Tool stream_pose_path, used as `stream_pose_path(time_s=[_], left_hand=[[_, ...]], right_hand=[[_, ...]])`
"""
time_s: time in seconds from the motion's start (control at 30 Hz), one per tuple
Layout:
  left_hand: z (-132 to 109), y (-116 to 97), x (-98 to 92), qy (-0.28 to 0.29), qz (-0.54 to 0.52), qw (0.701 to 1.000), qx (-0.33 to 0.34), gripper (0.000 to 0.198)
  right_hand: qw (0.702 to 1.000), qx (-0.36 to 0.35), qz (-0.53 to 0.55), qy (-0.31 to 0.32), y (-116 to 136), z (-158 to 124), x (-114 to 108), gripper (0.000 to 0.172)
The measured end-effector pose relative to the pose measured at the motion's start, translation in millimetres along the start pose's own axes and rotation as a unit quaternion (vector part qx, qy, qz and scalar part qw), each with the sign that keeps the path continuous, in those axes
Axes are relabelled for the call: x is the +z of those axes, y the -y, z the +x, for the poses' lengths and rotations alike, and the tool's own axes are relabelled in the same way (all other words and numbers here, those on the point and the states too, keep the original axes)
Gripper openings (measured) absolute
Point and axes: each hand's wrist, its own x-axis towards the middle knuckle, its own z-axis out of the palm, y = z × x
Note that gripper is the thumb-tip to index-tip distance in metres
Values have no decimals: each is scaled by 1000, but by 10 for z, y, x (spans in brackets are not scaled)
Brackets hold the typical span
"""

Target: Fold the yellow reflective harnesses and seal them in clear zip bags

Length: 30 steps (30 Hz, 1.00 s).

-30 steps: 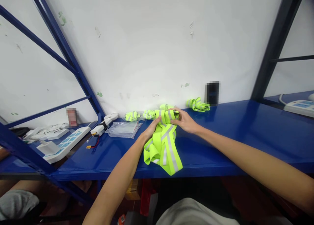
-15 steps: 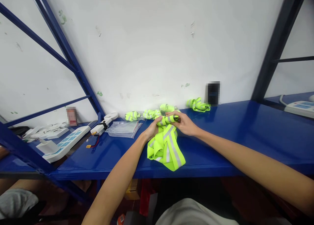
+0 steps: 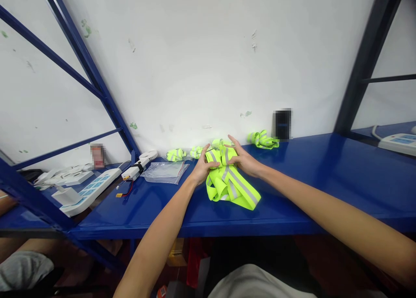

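A neon yellow strap with grey reflective stripes (image 3: 232, 186) lies bunched on the blue shelf (image 3: 308, 194). My left hand (image 3: 201, 167) grips its rolled upper end from the left, fingers curled round the fabric. My right hand (image 3: 243, 159) presses the same rolled end from the right, thumb and fingers closed on it. The loose tail of the strap is gathered on the shelf just below both hands.
Several small rolled yellow straps (image 3: 177, 154) lie along the wall, another bundle (image 3: 262, 139) beside a dark blurred object (image 3: 282, 124). A clear plastic bag (image 3: 164, 171), a white device with wires (image 3: 134, 171) and power strips (image 3: 87, 189) lie left; another power strip (image 3: 398, 142) right.
The hanging tail of the strap has been drawn up from the shelf's front edge and now lies gathered on the shelf; both hands shifted slightly while rolling the top end.
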Motion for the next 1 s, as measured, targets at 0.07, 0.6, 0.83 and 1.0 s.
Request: stream_pose_path(time_s=[0.07, 0.6, 0.83, 1.0], left_hand=[[-4, -1, -3, 11, 20, 1000, -1, 115], [58, 56, -27, -4, 111, 993, 45, 73], [46, 54, 1, 22, 108, 992, 62, 69], [55, 121, 61, -11, 52, 998, 32, 69]], right_hand=[[1000, 6, -29, 1, -18, -2, -18, 85], [999, -10, -36, -38, 8, -52, 50, 59], [983, -96, -157, -22, 69, -52, 28, 39], [968, -140, -195, -74, 99, -23, 10, 42]])
